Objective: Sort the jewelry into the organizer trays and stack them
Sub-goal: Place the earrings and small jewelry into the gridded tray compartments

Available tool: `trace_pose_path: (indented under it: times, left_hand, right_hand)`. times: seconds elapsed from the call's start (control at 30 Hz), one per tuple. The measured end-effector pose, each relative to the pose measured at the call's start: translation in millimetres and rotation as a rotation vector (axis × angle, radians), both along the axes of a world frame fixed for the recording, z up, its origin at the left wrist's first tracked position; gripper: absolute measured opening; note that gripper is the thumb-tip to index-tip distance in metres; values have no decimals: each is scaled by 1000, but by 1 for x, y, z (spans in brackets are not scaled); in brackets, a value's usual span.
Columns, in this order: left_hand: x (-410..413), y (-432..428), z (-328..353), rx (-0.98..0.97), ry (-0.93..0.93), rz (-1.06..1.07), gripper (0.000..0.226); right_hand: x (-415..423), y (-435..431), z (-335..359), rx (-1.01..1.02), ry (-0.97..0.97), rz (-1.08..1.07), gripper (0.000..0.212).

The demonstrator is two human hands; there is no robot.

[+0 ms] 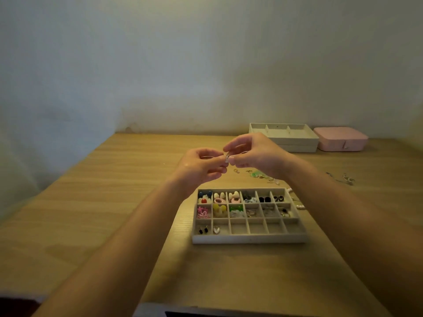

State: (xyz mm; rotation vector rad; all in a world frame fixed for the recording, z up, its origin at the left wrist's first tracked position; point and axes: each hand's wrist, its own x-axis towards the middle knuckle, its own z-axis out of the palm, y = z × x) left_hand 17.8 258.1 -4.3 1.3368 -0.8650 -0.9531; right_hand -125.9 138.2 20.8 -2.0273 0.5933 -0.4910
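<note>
A beige organizer tray (pixel 249 239) with many small compartments lies on the wooden table, most of its back two rows filled with colourful earrings and rings. Above and behind it, my left hand (pixel 201 167) and my right hand (pixel 254 155) meet in the air and together pinch a small silvery piece of jewelry (pixel 227 158) between their fingertips. Loose jewelry (pixel 258 175) lies on the table beyond the tray, partly hidden by my right wrist. Two more beige trays (pixel 283 138) are stacked at the back.
A pink jewelry box (pixel 341 139) stands at the back right beside the stacked trays. More small metal pieces (pixel 343 179) lie at the right. A pearl strand (pixel 299 205) shows at the tray's right edge. The wall runs along the table's far edge.
</note>
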Motion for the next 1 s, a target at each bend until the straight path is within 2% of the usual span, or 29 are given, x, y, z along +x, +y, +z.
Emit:
trace_pose_path:
  times: [0.1, 0.2, 0.33, 0.47, 0.63, 0.83, 0.9, 1.0]
  left_hand:
    - [-13, 12, 6, -45, -68, 22, 25]
    - [-21, 23, 9, -72, -61, -1, 26]
    - [-28, 37, 10, -57, -68, 5, 26]
    - [-33, 45, 7, 8, -105, 5, 24]
    - [-32, 51, -4, 134, -193, -32, 12]
    - [-24, 54, -21, 232, -299, -47, 12]
    - [-20, 57, -27, 234, -377, -23, 4]
    - [-12, 61, -32, 205, -547, -30, 11]
  right_hand:
    - [-13, 13, 9, 86, -74, -31, 32]
    - [-23, 24, 14, 170, -113, -32, 32]
    - [-31, 35, 16, 227, -60, -16, 24]
    - [-29, 40, 14, 138, 99, 8, 13]
    - [-23, 47, 5, 18, 352, 47, 8]
    - [-17, 51, -16, -66, 447, 76, 7]
    - [-17, 51, -22, -129, 461, 89, 6]
    - [-15, 52, -32, -210, 513, 109, 5]
